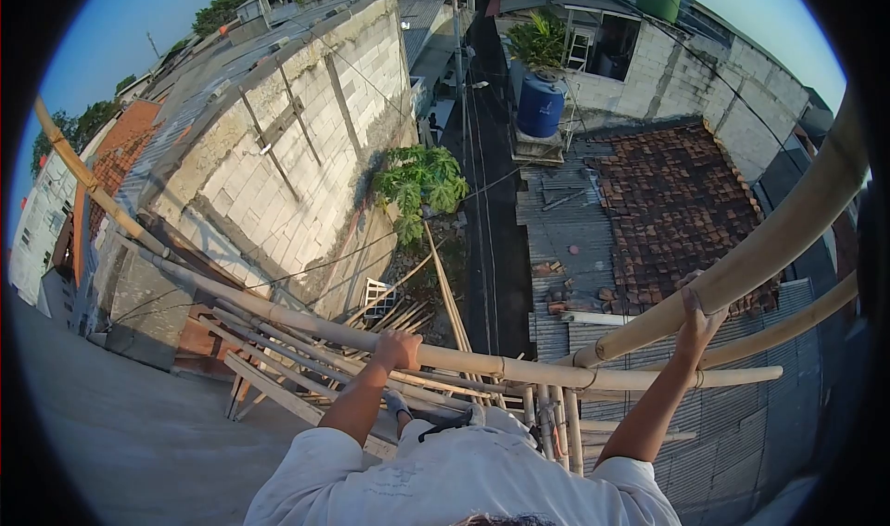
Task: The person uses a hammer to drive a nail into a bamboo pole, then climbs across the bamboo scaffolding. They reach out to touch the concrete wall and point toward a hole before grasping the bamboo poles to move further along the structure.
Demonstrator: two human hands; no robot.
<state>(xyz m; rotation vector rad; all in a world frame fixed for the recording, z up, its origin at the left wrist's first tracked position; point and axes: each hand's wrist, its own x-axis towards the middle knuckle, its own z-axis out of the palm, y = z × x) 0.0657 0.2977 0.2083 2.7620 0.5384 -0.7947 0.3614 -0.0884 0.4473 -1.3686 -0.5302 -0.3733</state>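
My left hand point(399, 350) is closed over the top of a long horizontal bamboo pole point(306, 322) that crosses in front of me. To the right, my right hand point(702, 320) is wrapped around a thicker bamboo pole point(779, 229), which slopes up toward the upper right. The two poles cross near the centre right, where the lower one runs on to a cut end. Part of each hand's grip is hidden behind the pole. Below my white shirt point(445, 480), a shoe point(397, 404) stands among more bamboo poles.
Several upright bamboo poles point(559, 424) stand just ahead of me. Far below lie a narrow alley point(489, 202), a corrugated metal roof point(565, 229) and a tiled roof point(677, 211). A blue water tank point(540, 106) and a block wall point(287, 137) flank the alley. Thin cables cross the gap.
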